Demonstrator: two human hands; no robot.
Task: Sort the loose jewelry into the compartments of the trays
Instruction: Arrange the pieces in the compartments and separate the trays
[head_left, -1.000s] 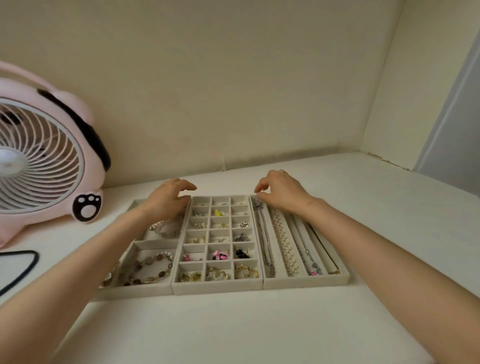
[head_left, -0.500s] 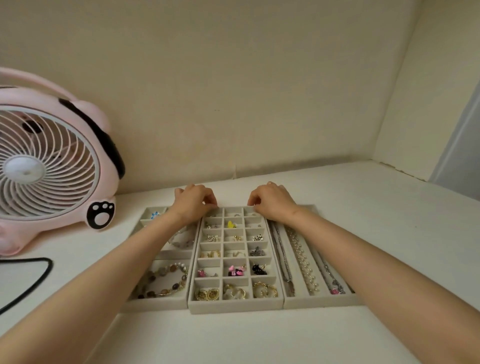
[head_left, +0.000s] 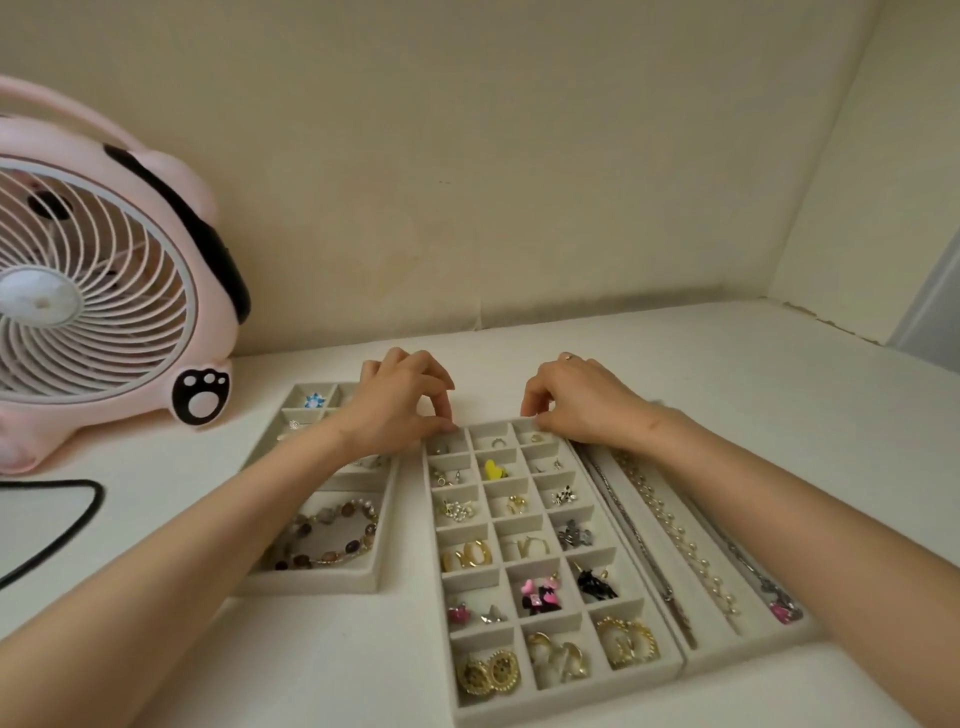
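Here, left hand (head_left: 400, 405) and right hand (head_left: 582, 402) pinch the middle tray (head_left: 571, 696) by its rim.

Grey trays (head_left: 571, 699) lie side by side, compartments holding jewelry (head_left: 488, 673).

home | pink paw-print desk fan (head_left: 98, 275) | jewelry trays (head_left: 561, 691)

Bare forearms (head_left: 218, 545), thin ring (head_left: 568, 356) on right grip (head_left: 582, 405).
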